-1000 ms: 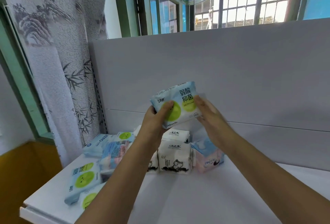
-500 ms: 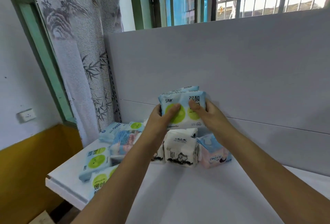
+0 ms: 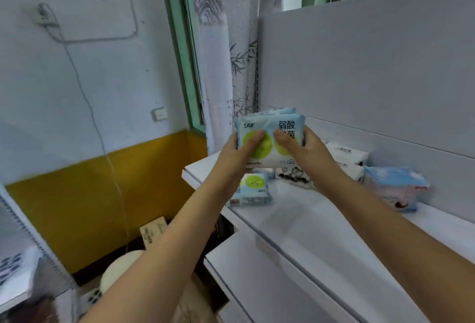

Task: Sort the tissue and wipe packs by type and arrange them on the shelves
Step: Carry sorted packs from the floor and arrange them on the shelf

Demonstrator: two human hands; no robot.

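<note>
Both hands hold a small stack of light-blue wipe packs with green circles (image 3: 267, 127) above the left end of the top white shelf (image 3: 295, 219). My left hand (image 3: 239, 154) grips its left side with the thumb on the front. My right hand (image 3: 305, 151) grips the right side the same way. Below them another green-circle wipe pack (image 3: 253, 190) lies on the shelf. White tissue packs with black drawings (image 3: 347, 158) and a blue-and-pink pack (image 3: 395, 189) sit further right by the back panel.
A grey back panel (image 3: 372, 70) rises behind the shelf. A lower white shelf (image 3: 270, 279) juts out beneath. To the left are a printed curtain (image 3: 223, 52), a blue-and-yellow wall (image 3: 90, 142), a hanging cable, and boxes on the floor (image 3: 151, 234).
My view has swung left and down, so the shelf's left end and the room's wall now show. Both hands keep hold of the wipe packs, now lower and nearer the shelf's left end.
</note>
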